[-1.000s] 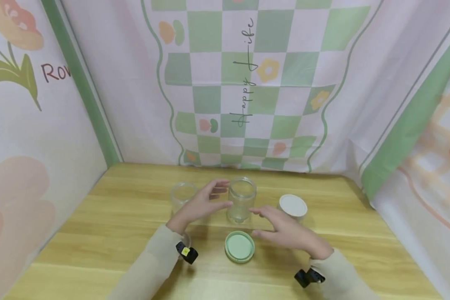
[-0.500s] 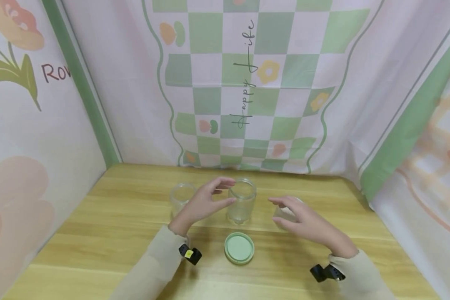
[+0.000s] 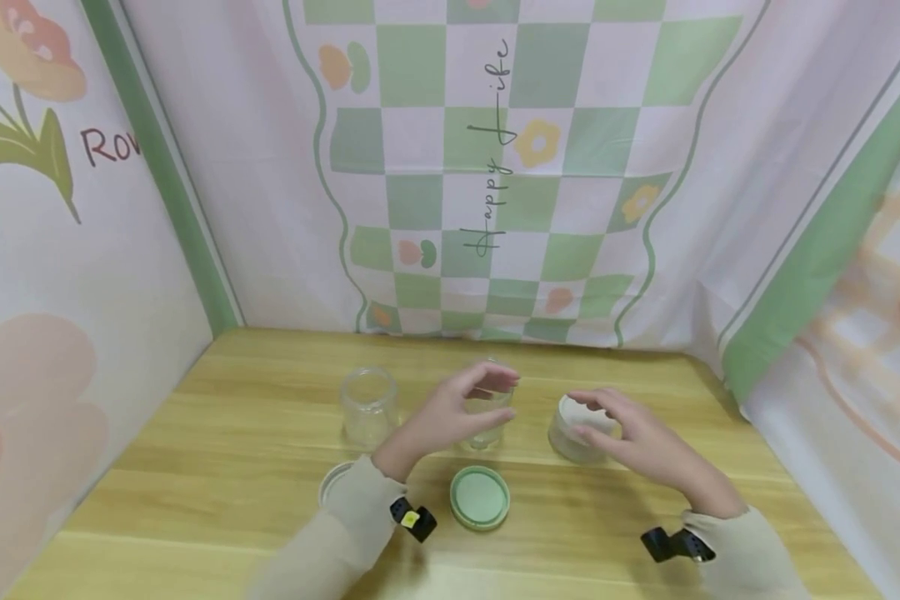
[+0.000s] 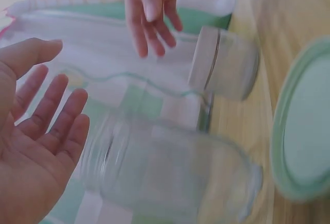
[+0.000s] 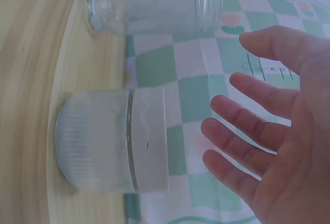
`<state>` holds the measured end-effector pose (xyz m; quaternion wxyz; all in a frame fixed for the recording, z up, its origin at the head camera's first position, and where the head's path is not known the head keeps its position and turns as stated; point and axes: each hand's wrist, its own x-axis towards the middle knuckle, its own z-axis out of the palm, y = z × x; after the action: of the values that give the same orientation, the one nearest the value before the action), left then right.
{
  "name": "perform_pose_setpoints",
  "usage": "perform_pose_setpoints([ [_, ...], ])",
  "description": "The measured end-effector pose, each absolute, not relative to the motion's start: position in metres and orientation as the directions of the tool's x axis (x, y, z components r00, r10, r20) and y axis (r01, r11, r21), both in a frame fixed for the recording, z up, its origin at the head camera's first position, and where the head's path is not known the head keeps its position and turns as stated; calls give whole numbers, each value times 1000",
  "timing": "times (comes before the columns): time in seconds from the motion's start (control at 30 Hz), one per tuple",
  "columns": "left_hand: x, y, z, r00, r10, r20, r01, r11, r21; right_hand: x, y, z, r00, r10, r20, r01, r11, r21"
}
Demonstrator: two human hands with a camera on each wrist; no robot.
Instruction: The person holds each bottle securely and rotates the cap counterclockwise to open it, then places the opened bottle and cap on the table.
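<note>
Above the table, my left hand (image 3: 453, 414) is in front of a tall clear glass jar (image 4: 170, 167), partly hiding it in the head view. Its fingers are loosely bent and grip nothing. My right hand (image 3: 637, 437) hovers by a short glass jar with a white lid (image 3: 570, 440), covering part of the lid in the head view. In the right wrist view, a gap shows between those relaxed fingers (image 5: 247, 126) and the white lid (image 5: 149, 139). A round green lid (image 3: 480, 497) lies on the table nearer the person, between the two arms.
Another clear glass jar without a lid (image 3: 369, 412) stands to the left of the left hand. A pale round rim (image 3: 332, 483) shows beside the left sleeve, partly covered by it. Printed curtains (image 3: 480, 208) hang behind the wooden table (image 3: 217, 433).
My right hand has moved right, away from the tall jar to the white-lidded one. My left hand has shifted right, across the tall jar, uncovering the left jar. The jars stay in place.
</note>
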<state>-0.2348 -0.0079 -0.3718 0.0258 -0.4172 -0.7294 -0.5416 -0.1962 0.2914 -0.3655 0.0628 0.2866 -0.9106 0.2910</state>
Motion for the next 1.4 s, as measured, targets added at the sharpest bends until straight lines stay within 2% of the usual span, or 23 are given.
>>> perform_pose_setpoints([
  [0.2,-228,19,-373,-613,646,455,644,75,761,-197,299,-368,-822,-474,315,-569,669,-479],
  [0.37,-224,35,-380,-621,703,348,611,155,776,-199,303,-373,-832,-453,319,-554,667,-498],
  [0.63,-232,67,-406,-713,667,217,487,249,837,-203,308,-379,-852,-385,355,-517,723,-457],
  [0.83,-235,89,-423,-835,535,130,293,232,928,-207,309,-386,-867,-340,364,-480,765,-430],
  [0.97,-237,98,-431,-890,452,65,178,214,960,-210,309,-389,-882,-314,352,-450,785,-426],
  [1.17,-242,110,-441,-936,352,-29,38,182,983,-212,305,-387,-925,-267,272,-368,811,-454],
  [1.4,-248,120,-450,-955,293,-48,-7,138,990,-216,299,-391,-950,-200,240,-286,867,-409],
])
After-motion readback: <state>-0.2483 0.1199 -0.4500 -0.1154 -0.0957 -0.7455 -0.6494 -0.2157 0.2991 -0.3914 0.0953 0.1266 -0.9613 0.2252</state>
